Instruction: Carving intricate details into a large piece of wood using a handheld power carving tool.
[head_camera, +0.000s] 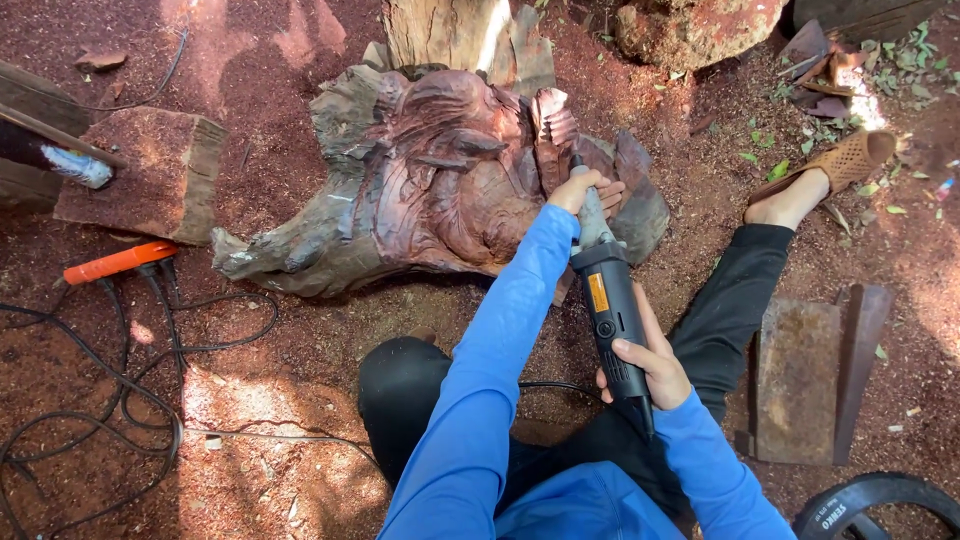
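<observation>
A big reddish-brown wood carving (430, 180) with ridged, feather-like grooves lies on sawdust-covered ground. I hold a long black and grey power grinder (610, 310) with an orange label; its tip meets the carving's right side. My left hand (585, 190) is wrapped around the grinder's grey neck, resting against the wood. My right hand (648, 362) grips the black rear body near the cord. Both arms wear blue sleeves. My legs in black trousers stretch out on the ground, a sandalled foot (820, 175) at the right.
A wood block (140, 175) lies at the left. An orange-handled tool (118, 261) with tangled black cables (120, 390) sits lower left. Rusty metal plates (815, 375) stand at the right. A tree trunk (445, 30) and a rock (690, 30) are behind the carving.
</observation>
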